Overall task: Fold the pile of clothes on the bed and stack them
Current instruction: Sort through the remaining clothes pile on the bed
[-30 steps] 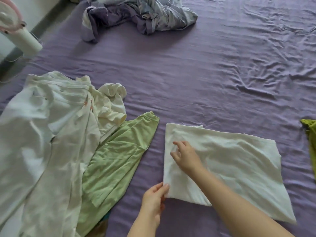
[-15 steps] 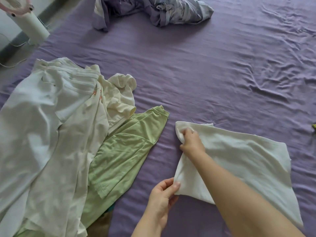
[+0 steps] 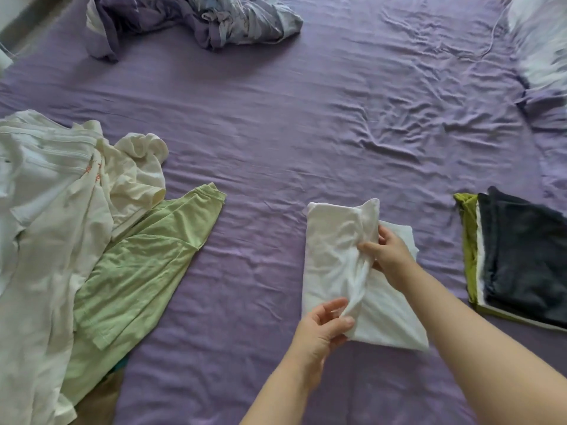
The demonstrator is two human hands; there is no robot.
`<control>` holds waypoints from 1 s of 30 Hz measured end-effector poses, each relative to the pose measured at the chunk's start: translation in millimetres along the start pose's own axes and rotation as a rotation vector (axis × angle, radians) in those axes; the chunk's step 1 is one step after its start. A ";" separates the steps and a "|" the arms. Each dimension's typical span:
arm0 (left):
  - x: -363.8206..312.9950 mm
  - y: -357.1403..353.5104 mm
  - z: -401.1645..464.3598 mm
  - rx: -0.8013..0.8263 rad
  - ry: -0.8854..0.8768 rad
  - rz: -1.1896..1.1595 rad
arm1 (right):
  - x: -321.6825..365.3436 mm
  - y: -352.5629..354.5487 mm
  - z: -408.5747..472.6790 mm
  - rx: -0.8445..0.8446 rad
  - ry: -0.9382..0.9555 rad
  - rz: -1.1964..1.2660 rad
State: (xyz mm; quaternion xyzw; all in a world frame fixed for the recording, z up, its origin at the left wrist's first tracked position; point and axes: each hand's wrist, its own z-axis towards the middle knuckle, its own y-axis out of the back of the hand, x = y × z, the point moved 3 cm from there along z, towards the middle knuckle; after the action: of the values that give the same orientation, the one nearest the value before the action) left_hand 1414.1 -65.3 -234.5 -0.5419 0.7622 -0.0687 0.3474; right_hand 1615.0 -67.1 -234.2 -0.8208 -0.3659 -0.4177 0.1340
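Left half of white garment now flipped over to the right: fold nearly closed.
Right hand pinches its folded edge, left hand pinches its near corner; garment sits left of dark folded stack, unfolded pile further left.

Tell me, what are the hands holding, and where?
Both hands hold the white garment: the left hand pinches its folded-over edge near the bottom, the right hand grips that edge higher up.
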 end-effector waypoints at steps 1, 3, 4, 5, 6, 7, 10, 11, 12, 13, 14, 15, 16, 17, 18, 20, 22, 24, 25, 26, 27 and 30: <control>8.3 -12.2 3.9 0.008 0.011 0.018 | -4.4 16.2 -1.1 -0.016 -0.007 0.003; 24.7 -34.2 12.1 0.015 0.031 0.053 | -14.2 45.2 -2.7 -0.064 -0.021 0.005; 32.2 -43.9 16.2 0.015 0.037 0.072 | -18.9 58.0 -3.0 -0.088 -0.023 0.002; 39.0 -52.8 20.0 0.011 0.042 0.095 | -22.9 69.4 -3.1 -0.107 -0.019 -0.001; 45.2 -60.9 24.2 0.005 0.044 0.120 | -26.4 80.0 -2.2 -0.125 -0.012 -0.005; 51.2 -68.0 28.8 -0.003 0.045 0.148 | -30.0 89.3 -0.3 -0.142 -0.004 -0.008; 68.4 -83.4 43.9 -0.034 0.049 0.202 | -45.0 111.2 8.2 -0.198 0.002 -0.010; 72.9 -86.8 48.1 -0.042 0.056 0.210 | -51.5 115.8 10.3 -0.217 0.001 -0.036; 76.0 -89.7 51.4 -0.048 0.062 0.228 | -58.7 119.3 11.5 -0.232 -0.003 -0.072; 77.3 -90.3 54.6 -0.059 0.056 0.257 | -65.9 121.4 11.5 -0.243 -0.012 -0.115; 75.4 -89.4 56.9 -0.080 0.027 0.296 | -72.3 122.1 10.2 -0.254 -0.022 -0.158; 70.4 -85.9 59.5 -0.120 -0.023 0.347 | -77.4 121.5 7.7 -0.265 -0.026 -0.197; 61.7 -79.5 61.7 -0.195 -0.104 0.431 | -81.6 119.5 5.3 -0.275 -0.027 -0.231; 50.5 -69.9 64.8 -0.319 -0.202 0.568 | -84.9 115.6 3.3 -0.276 -0.031 -0.260; 36.8 -59.1 67.6 -0.477 -0.298 0.753 | -87.8 109.9 1.0 -0.270 -0.042 -0.288; 10.1 -38.3 72.0 -0.720 -0.431 1.004 | -92.5 96.5 -3.7 -0.256 -0.062 -0.341; -6.0 -26.1 81.1 -0.671 -0.351 0.905 | -97.1 85.9 -7.6 -0.242 -0.051 -0.361; -12.0 -24.5 90.8 -0.506 -0.224 0.701 | -99.7 81.7 -10.5 -0.203 -0.028 -0.358; -14.5 -25.5 93.2 -0.454 -0.178 0.653 | -99.3 83.0 -12.1 -0.180 -0.027 -0.341; -15.7 -27.9 96.4 -0.392 -0.133 0.593 | -97.9 86.7 -13.4 -0.156 -0.030 -0.301; -16.6 -32.9 98.1 -0.327 -0.075 0.519 | -95.4 92.1 -14.4 -0.127 -0.031 -0.243; -15.8 -55.0 102.7 -0.182 0.010 0.344 | -80.3 116.7 -20.0 -0.050 0.006 -0.082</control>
State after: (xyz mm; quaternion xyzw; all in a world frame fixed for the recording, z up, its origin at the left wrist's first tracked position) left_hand 1521.7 -45.8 -277.8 -0.4323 0.8485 0.0581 0.2996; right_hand 1655.7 -198.2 -274.8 -0.8069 -0.3884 -0.4344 0.0970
